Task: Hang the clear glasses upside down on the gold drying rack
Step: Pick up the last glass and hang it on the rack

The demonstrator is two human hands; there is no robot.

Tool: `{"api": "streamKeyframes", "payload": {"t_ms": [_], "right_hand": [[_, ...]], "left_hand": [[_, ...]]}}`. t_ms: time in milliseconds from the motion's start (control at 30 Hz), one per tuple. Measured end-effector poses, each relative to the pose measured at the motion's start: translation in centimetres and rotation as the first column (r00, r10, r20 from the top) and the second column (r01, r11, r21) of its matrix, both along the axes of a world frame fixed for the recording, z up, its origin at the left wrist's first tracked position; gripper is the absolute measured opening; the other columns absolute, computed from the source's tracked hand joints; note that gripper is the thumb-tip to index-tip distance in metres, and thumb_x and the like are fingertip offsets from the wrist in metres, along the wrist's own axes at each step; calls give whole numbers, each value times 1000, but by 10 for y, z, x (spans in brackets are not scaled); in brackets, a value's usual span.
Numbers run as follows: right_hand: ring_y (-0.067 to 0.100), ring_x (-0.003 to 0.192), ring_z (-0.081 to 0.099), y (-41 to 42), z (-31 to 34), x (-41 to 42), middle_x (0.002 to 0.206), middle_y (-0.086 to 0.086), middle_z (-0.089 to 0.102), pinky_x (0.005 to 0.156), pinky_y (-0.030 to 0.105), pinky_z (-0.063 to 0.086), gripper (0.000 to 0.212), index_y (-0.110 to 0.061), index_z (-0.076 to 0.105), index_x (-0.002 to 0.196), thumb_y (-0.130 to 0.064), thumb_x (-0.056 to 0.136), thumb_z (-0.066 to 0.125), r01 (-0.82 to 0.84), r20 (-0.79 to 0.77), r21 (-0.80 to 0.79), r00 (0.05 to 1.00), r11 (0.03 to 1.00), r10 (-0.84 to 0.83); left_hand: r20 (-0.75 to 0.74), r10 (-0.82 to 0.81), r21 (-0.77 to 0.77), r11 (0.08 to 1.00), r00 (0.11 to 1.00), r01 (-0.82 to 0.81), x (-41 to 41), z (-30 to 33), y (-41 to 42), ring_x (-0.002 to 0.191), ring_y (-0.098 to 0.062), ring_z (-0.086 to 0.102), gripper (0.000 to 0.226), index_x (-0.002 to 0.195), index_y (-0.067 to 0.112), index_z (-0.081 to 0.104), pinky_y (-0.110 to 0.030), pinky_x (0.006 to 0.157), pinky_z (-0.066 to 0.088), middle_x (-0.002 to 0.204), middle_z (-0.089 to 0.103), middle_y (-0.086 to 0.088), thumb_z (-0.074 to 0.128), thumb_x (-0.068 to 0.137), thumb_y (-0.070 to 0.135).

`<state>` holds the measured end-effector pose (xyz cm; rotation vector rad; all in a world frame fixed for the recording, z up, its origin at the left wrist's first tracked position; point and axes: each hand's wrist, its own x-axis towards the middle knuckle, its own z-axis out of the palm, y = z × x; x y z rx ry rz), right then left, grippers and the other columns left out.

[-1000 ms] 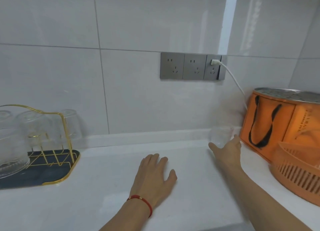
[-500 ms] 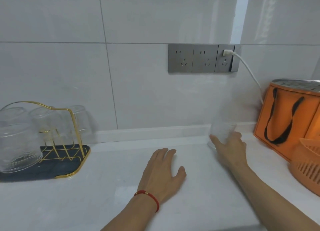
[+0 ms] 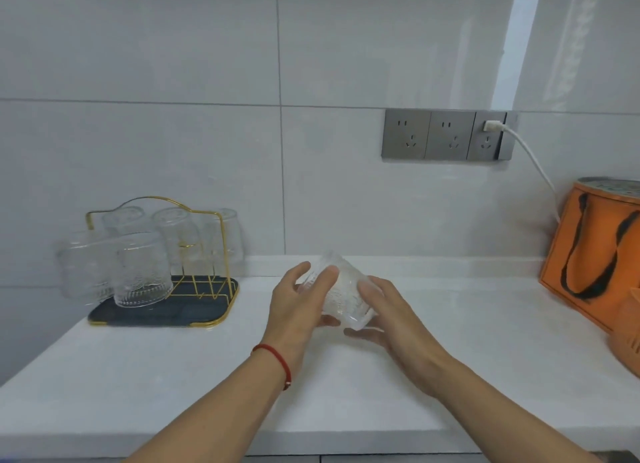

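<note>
A clear patterned glass (image 3: pixel 341 292) is tilted on its side above the middle of the white counter, held between both hands. My left hand (image 3: pixel 299 305) wraps its left side, thumb and fingers around it. My right hand (image 3: pixel 391 318) cups its right side and rim from below. The gold drying rack (image 3: pixel 211 251) stands at the left on a dark tray (image 3: pixel 162 315) with a gold edge. Several clear glasses (image 3: pixel 142 270) hang upside down on the rack's pegs.
A white counter (image 3: pixel 173 376) runs along a grey tiled wall. An orange bag (image 3: pixel 595 251) and an orange basket (image 3: pixel 627 331) stand at the right edge. A grey socket strip (image 3: pixel 446 138) with a white cable (image 3: pixel 533 157) is on the wall.
My right hand lifted the glass from near the back wall and brought it toward me, tilted. My left hand rose off the counter and took hold of it. The view swung left.
</note>
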<state>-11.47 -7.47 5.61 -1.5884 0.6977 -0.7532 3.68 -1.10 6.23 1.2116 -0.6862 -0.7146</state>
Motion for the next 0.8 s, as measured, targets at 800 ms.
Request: {"api": "streamKeyframes", "payload": {"t_ms": [800], "right_hand": [[29,132,57,54,134,214,144,8,59,105,47,49,66,-30,48,150,-46,88,65,-195,-351,-785,922,588,-162]], "left_hand": [[952,-145,276,791,271,-546,133,-73,87,147,-22,24,61,144,19,45,-43,124,13,158,35,-3,35,92,48]]}}
